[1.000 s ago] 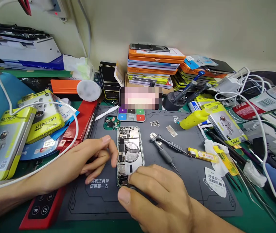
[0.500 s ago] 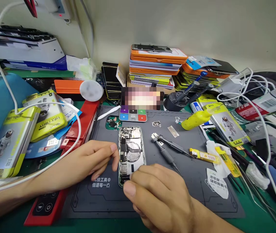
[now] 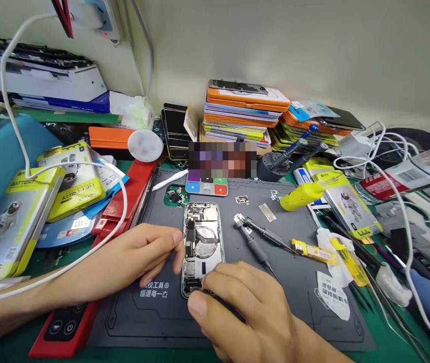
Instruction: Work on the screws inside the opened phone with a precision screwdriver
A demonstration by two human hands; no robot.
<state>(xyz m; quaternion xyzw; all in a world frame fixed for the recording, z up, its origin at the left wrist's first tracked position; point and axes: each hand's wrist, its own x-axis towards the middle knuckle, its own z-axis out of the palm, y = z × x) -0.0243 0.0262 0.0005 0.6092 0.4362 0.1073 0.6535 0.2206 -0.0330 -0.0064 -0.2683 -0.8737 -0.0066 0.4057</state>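
Observation:
An opened phone lies face down on a dark grey work mat, its circuit boards and round coil exposed. My left hand rests on the mat, its fingertips pressed against the phone's left edge. My right hand covers the phone's near end, fingers curled and pinched over a small dark part there; what it grips is hidden.
Two dark screwdrivers lie right of the phone, with a yellow tool and a yellow tube beyond. Battery boxes and a white cable crowd the left. Stacked cases stand at the back.
My right hand has shifted slightly over the phone's near end. The left hand stays against the phone's edge. The camera has tilted a little.

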